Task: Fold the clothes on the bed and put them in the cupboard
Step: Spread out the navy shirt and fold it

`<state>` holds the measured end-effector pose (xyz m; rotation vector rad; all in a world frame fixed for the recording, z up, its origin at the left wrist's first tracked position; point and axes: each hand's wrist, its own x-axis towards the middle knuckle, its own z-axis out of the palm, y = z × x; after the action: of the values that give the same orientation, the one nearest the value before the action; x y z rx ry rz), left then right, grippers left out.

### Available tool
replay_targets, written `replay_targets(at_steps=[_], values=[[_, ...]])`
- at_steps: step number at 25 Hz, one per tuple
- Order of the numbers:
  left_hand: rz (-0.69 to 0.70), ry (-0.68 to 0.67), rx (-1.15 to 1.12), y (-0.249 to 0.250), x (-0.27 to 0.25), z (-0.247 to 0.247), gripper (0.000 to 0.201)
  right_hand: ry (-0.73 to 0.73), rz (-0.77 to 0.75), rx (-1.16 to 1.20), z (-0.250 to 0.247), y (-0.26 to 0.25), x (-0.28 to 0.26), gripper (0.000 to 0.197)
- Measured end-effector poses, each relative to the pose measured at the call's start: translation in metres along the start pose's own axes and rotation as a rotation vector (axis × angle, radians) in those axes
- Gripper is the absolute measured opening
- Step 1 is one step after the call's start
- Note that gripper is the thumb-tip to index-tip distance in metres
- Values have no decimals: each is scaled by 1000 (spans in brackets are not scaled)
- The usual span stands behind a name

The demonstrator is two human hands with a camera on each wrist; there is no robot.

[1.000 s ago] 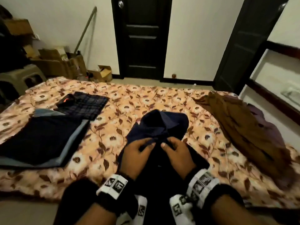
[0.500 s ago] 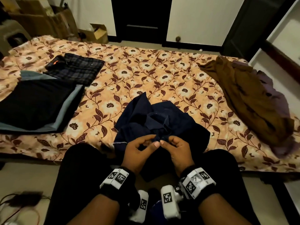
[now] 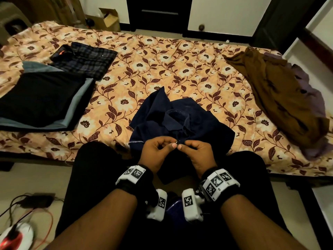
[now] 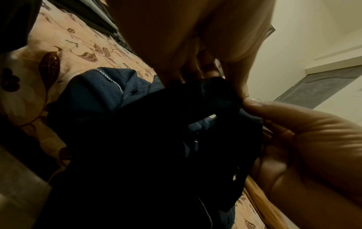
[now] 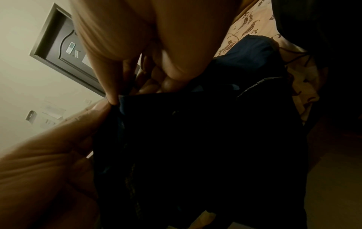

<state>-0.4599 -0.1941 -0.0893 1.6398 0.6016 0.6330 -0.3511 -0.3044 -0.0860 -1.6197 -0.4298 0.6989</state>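
A navy blue shirt (image 3: 182, 120) lies crumpled at the near edge of the bed (image 3: 162, 69), its lower part hanging between my knees. My left hand (image 3: 158, 150) and right hand (image 3: 196, 150) meet at its front edge, each pinching the cloth between thumb and fingertips at a small button. The left wrist view shows the shirt (image 4: 137, 139) dark and bunched under my left hand (image 4: 205, 74). In the right wrist view my right hand (image 5: 147, 74) pinches the shirt (image 5: 195, 147) by its edge.
Folded clothes lie on the bed's left: a black and grey stack (image 3: 39, 100) and a checked shirt (image 3: 86, 60). A brown garment (image 3: 281, 98) lies heaped at the right over purple cloth. Cardboard boxes (image 3: 108, 18) and a dark door stand behind. Cables (image 3: 27, 210) lie on the floor.
The head view has tipped down towards my lap. The navy shirt has been drawn nearer the bed's edge, and both hands have come closer to me, still pinching its front.
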Motion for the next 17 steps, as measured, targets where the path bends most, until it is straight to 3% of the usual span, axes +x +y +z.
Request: replay_targets(at_steps=[3,7,10,17], values=[[54,28,98,-4,2,-4,17,-11,13,-11,3,2,0,7],[-43,70,42,-6,2,-4,12,-29,31,51,7,-3,-4,17],[-72,81,-7,-10,2,-4,9,-74,6,36,7,-5,-5,11],[-173,-63,-105,-7,4,-4,12,-72,-26,-45,3,2,-1,6]])
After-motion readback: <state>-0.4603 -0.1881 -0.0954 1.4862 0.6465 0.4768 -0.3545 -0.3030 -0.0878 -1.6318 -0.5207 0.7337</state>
